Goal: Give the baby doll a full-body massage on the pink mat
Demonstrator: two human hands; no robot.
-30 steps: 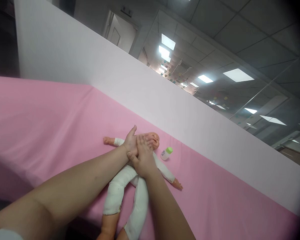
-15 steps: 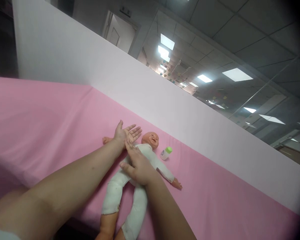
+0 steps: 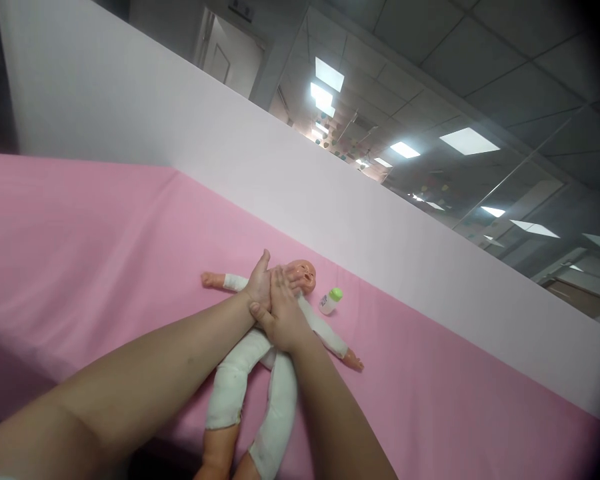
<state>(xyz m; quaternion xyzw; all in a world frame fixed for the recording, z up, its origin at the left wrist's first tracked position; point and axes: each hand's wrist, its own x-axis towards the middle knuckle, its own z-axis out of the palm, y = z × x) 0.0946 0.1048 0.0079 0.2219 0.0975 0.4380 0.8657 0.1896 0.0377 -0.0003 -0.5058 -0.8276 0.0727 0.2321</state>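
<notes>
1. The left hand [image 3: 259, 288] and the right hand [image 3: 283, 315] are pressed together, palm on palm, right over the doll [image 3: 260, 360]. The fingers are straight and flat. They are not gripping anything.
2. The doll lies on its back on the pink cloth [image 3: 90, 233], just under the two hands. I cannot tell if the hands touch its chest or only hover close above it.
3. How far along: it looks like the hands are being rubbed together over the doll, maybe to warm them. That part seems to be going on now. The doll itself does not look rubbed or moved yet, so most of the work on it seems left to do.
4. The small bottle [image 3: 330, 301] with a green cap lies on its side near the right hand, just past the doll's head. No hand touches it.
5. Which way the doll points: its head [image 3: 303, 275] is on the far side of the hands, toward the white wall [image 3: 330, 193]. Its legs run back toward the person, under the right arm.
6. Its long line goes from near the person out to the wall, tipped a little to the right. Its arms stick out to both sides of the hands.
</notes>
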